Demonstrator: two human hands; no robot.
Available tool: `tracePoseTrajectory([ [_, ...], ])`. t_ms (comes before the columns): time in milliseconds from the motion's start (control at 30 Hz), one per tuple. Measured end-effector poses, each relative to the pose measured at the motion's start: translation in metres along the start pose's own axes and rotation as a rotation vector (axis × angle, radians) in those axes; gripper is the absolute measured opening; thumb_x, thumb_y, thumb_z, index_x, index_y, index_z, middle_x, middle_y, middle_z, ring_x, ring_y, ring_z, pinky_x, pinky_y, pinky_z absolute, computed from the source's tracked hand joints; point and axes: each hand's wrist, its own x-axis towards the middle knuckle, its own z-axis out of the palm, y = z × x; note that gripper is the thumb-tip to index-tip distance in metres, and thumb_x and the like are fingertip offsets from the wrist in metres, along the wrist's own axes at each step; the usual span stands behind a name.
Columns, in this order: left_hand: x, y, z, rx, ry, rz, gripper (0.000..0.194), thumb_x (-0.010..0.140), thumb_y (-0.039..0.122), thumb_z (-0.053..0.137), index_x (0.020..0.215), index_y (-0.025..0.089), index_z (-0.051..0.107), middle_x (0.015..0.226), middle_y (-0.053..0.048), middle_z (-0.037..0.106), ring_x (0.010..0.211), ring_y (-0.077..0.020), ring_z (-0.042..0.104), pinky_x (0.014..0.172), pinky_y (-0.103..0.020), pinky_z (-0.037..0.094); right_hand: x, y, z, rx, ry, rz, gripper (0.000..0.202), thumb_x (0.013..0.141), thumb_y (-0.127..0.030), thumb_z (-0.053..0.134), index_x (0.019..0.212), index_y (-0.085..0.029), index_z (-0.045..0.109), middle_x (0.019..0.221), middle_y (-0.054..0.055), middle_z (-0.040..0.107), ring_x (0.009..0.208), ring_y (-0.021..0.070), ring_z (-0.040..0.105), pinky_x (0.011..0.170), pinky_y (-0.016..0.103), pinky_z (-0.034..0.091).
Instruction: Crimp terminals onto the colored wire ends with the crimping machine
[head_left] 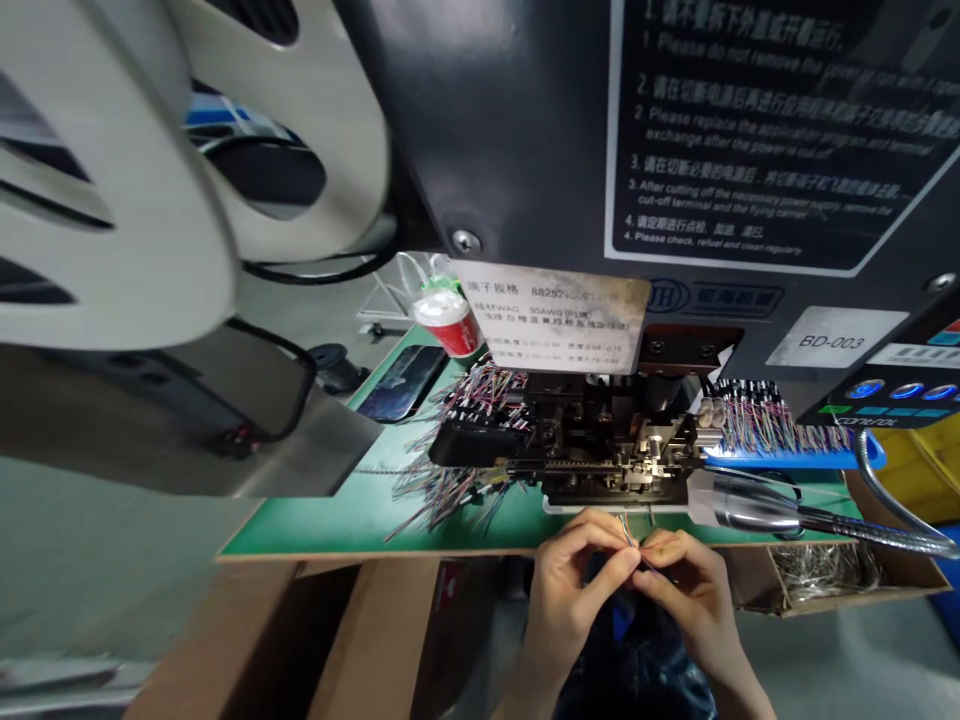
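Observation:
Both hands meet at the front edge of the green table, just before a crimping machine (622,465). My left hand (581,575) pinches several thin coloured wires (625,528), whose ends stick up between the fingers. Close against it, my right hand (682,575) is closed on the same wires, thumb and forefinger together. The wires' lower parts are mostly hidden by the fingers. A bright metal die area (651,465) of the machine lies just beyond the fingertips.
Bundled wires (472,430) lie left of the machine, near a phone (403,383) and a red cup (450,320). More wires fill a blue tray (795,460) at right. A lamp (742,500) on a flexible neck reaches in. A cardboard box (765,585) holds scrap strips.

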Motion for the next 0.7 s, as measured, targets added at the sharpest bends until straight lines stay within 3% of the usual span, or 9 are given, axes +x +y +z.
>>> tracePoseTrajectory([
  [233, 0.002, 0.016, 0.01, -0.092, 0.089, -0.079, 0.016, 0.086, 0.024, 0.081, 0.072, 0.02, 0.076, 0.074, -0.002, 0.066, 0.072, -0.0174, 0.061, 0.067, -0.025, 0.05, 0.007, -0.009, 0.012, -0.118, 0.01, -0.245, 0.014, 0.09, -0.012, 0.08, 0.084, -0.024, 0.077, 0.074, -0.001, 0.074, 0.07, 0.0161, 0.067, 0.067, 0.027, 0.054],
  [400, 0.01, 0.02, 0.012, -0.121, 0.106, -0.096, 0.017, 0.085, 0.025, 0.081, 0.07, 0.019, 0.073, 0.075, -0.002, 0.064, 0.073, -0.0168, 0.06, 0.067, -0.024, 0.05, 0.006, -0.006, 0.012, -0.113, 0.031, -0.153, 0.014, 0.087, -0.016, 0.084, 0.08, -0.024, 0.074, 0.073, 0.0, 0.071, 0.069, 0.0172, 0.065, 0.065, 0.028, 0.052],
  [700, 0.016, 0.019, 0.012, -0.158, 0.091, -0.113, 0.014, 0.087, 0.026, 0.08, 0.078, 0.018, 0.074, 0.078, -0.001, 0.062, 0.074, -0.0152, 0.058, 0.068, -0.021, 0.05, -0.001, -0.009, 0.011, -0.065, 0.093, 0.031, 0.015, 0.084, -0.034, 0.089, 0.082, -0.025, 0.077, 0.08, 0.0, 0.075, 0.08, 0.0185, 0.067, 0.078, 0.029, 0.054],
])
